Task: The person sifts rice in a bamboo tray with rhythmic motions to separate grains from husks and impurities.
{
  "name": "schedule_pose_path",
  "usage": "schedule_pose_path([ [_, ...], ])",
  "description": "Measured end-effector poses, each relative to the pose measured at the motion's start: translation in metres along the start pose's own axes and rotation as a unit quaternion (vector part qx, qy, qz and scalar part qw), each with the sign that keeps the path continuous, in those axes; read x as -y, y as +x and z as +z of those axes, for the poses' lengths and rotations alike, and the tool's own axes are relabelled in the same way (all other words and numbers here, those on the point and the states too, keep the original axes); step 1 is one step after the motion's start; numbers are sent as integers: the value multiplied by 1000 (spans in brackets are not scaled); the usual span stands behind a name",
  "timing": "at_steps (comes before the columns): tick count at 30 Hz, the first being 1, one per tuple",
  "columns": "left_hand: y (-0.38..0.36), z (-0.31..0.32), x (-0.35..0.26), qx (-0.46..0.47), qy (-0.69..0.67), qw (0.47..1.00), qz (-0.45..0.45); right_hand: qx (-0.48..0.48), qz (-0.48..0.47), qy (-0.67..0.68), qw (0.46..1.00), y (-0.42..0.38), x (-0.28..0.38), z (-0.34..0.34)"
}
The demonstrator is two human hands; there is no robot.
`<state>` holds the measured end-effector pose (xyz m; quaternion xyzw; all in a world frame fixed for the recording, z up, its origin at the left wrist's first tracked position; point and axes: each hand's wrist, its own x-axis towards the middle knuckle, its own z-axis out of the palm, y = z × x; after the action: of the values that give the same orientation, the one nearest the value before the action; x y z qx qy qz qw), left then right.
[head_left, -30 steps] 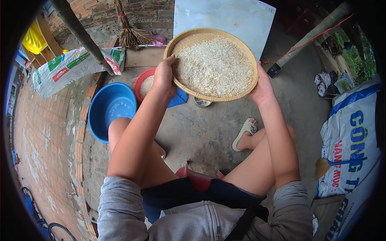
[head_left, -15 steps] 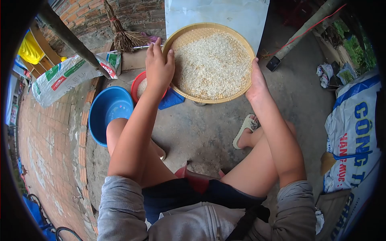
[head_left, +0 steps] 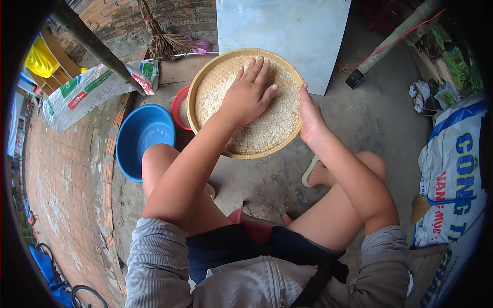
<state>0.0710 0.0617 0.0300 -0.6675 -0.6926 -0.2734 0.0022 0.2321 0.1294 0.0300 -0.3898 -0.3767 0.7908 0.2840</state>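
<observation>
A round woven bamboo winnowing basket (head_left: 192,100) is held out in front of me above the floor. White rice (head_left: 262,134) mixed with yellowish grains is spread across most of its inside. My right hand (head_left: 311,115) grips the basket's right rim, its thumb up along the edge and the other fingers hidden beneath. My left hand (head_left: 250,95) lies palm down over the rice near the middle, fingers stretched out and thumb apart. Part of the grain is covered by that hand and forearm.
On the floor at left stand a blue basin (head_left: 123,154) and a red basin (head_left: 176,108), partly behind the rice basket. A pale board (head_left: 287,36) leans behind. A straw broom (head_left: 165,45), slanting posts and printed sacks (head_left: 452,174) surround the spot. A red stool (head_left: 254,227) is beneath me.
My left hand has left the basket's left rim and moved onto the rice. The basket has come nearer and a little left, with my right hand still on its rim.
</observation>
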Motion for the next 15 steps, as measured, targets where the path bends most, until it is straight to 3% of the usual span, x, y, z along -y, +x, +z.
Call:
schedule_pose_path([
  [6, 2, 21, -7, 17, 43, 999, 11, -17, 10, -38, 999, 1, -9, 6],
  [15, -9, 22, -31, 111, -150, 968, 169, -92, 28, 17, 995, 17, -8, -6],
])
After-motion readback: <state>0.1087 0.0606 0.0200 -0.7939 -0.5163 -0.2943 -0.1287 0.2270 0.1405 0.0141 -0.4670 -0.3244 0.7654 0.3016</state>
